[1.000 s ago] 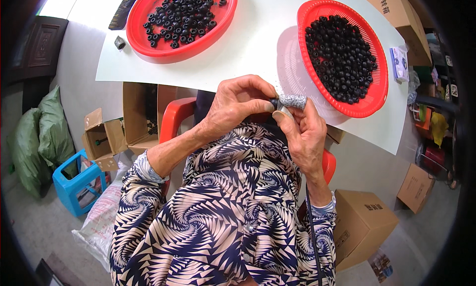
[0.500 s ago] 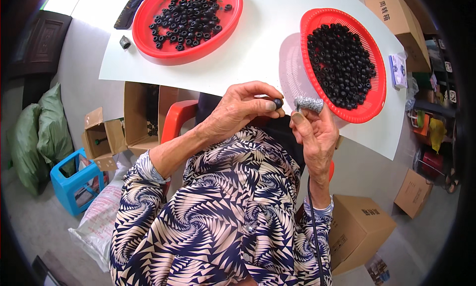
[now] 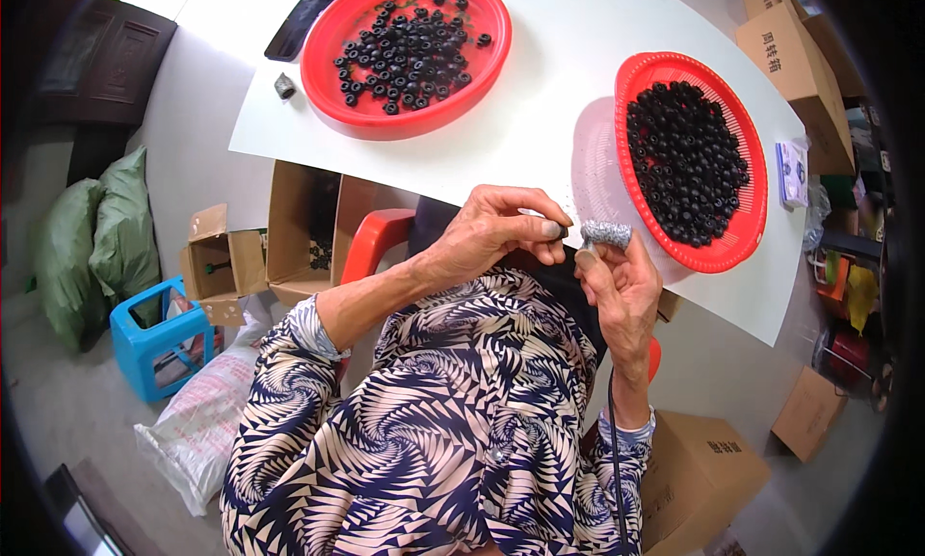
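Between thumb and fingers, my left hand (image 3: 513, 226) pinches a small black bead-like piece (image 3: 562, 232), mostly covered by the fingertips. Just right of it is my right hand (image 3: 620, 272), closed, with its thumb pressed toward a grey speckled cylinder (image 3: 606, 233) that looks like a sleeve or wrap around the index finger. Whatever else lies under that thumb is hidden. The two hands are close together, off the front edge of the white table. A red slotted basket (image 3: 631, 185) on the right is heaped with black ring-like pieces (image 3: 686, 161); a shallow red tray (image 3: 318, 93) on the left has fewer.
On the white table (image 3: 540, 103) lie a black phone-like slab (image 3: 304, 20), a small grey wrapped piece (image 3: 283, 86) and a small packet (image 3: 792, 173). Cardboard boxes (image 3: 701, 469), a blue stool (image 3: 162, 339) and green sacks (image 3: 123, 233) stand around. A dark cord runs along my right forearm.
The whole view has shifted, so table and hands appear lower and further right. My left hand has turned the black piece, which shows less now. My right hand keeps its grip.
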`<state>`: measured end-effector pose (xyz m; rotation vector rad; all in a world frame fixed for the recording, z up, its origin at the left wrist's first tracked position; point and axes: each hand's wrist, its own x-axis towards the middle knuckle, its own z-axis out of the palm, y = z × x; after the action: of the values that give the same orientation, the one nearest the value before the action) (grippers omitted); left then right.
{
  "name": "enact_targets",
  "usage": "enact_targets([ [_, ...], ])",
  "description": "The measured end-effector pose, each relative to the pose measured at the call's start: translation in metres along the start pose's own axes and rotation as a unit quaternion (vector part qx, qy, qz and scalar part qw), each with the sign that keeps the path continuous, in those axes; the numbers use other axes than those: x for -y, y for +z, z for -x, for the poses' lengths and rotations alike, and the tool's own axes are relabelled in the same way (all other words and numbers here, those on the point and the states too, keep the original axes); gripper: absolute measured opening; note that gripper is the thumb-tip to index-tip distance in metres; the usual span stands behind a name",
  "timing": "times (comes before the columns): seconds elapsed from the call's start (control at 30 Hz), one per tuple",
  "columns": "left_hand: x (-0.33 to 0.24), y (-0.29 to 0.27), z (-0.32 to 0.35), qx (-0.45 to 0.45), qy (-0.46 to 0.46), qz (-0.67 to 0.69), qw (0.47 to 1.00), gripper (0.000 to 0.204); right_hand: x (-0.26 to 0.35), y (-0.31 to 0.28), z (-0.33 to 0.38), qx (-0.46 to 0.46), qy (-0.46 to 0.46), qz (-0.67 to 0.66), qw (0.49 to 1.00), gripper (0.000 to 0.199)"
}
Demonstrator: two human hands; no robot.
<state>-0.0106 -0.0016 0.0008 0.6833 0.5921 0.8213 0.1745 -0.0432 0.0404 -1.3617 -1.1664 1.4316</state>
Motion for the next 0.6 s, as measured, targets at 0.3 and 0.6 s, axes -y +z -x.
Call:
enact_targets([
  [0.3, -0.0026, 0.0044, -0.0002, -0.033, -0.009, -0.043, 0.998, 0.011, 0.0021, -0.0005, 0.0002, 0.006, 0.009, 0.014, 1.000, 0.017],
  [0.6, 0.0000, -0.0014, -0.0020, -0.010, 0.016, -0.034, 0.999, 0.019, 0.0040, -0.0027, -0.0004, 0.006, -0.014, 0.024, 1.000, 0.021],
])
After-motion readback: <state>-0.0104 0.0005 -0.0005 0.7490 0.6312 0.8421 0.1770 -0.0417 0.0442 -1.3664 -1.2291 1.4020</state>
